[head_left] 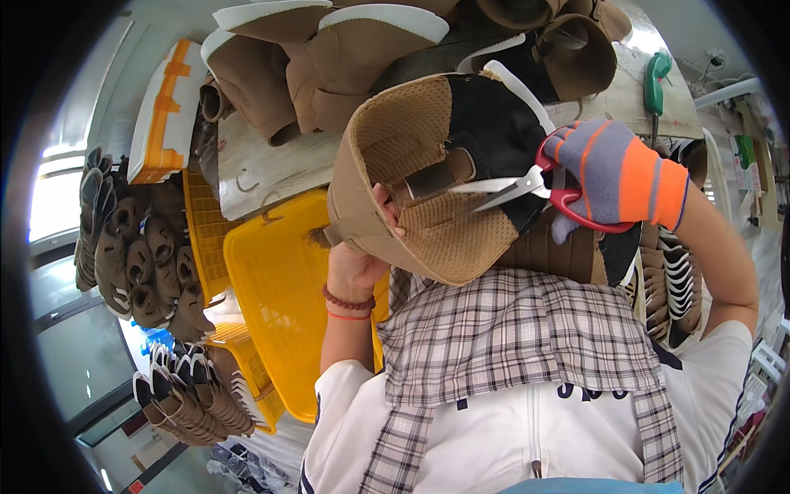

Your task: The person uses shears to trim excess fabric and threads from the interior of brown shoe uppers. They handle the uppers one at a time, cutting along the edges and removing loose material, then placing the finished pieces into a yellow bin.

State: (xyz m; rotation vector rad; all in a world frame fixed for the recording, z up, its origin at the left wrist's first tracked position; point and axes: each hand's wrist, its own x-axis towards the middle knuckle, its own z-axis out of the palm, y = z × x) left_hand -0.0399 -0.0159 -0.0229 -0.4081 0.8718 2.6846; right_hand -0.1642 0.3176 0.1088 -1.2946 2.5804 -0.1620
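A brown boot upper (362, 218), with tan mesh and black lining showing inside, is held up in front of my chest. My bare left hand (355, 265) grips its left edge, with fingertips reaching over into the lining and the rest of the fingers hidden behind it. My right hand (605, 177), in a grey and orange glove, is closed round the red handles of a pair of scissors (527, 188). Their blades stand apart and point left into the upper's opening, over the mesh. Whether they touch it I cannot tell.
More brown uppers (354, 62) with white edges are heaped on the worktable (271, 169). A green-handled tool (656, 82) is at its right. Left are a yellow basket (276, 272), a white box with orange tape (156, 115), hanging uppers (136, 255) and stacked uppers (193, 399).
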